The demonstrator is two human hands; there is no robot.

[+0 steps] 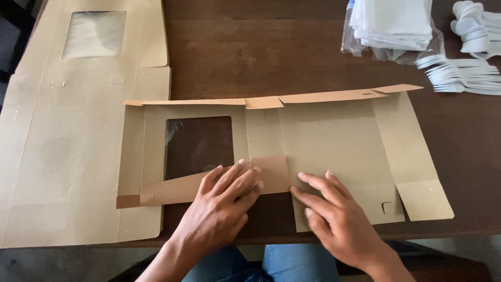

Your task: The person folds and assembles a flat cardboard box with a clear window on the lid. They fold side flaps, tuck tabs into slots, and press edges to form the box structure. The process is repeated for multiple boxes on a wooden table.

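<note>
1. The flat brown box sheet [323,141] lies in the middle of the dark wooden table [292,52].
2. The left hand [222,206] presses flat on the folded front flap [209,185], fingers spread a little.
3. The right hand [334,214] lies flat on the sheet, fingers spread wide, holding nothing.
4. Another flat box sheet [68,151] lies just to the left, under its edge.
5. White forks [462,75], white spoons [475,26] and a bag of napkins [391,26] sit at the far right.

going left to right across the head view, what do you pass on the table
Stack of flat window box blanks → flat box blank being folded, with the left hand then the right hand pressing on it → bag of white napkins → white plastic forks.
</note>
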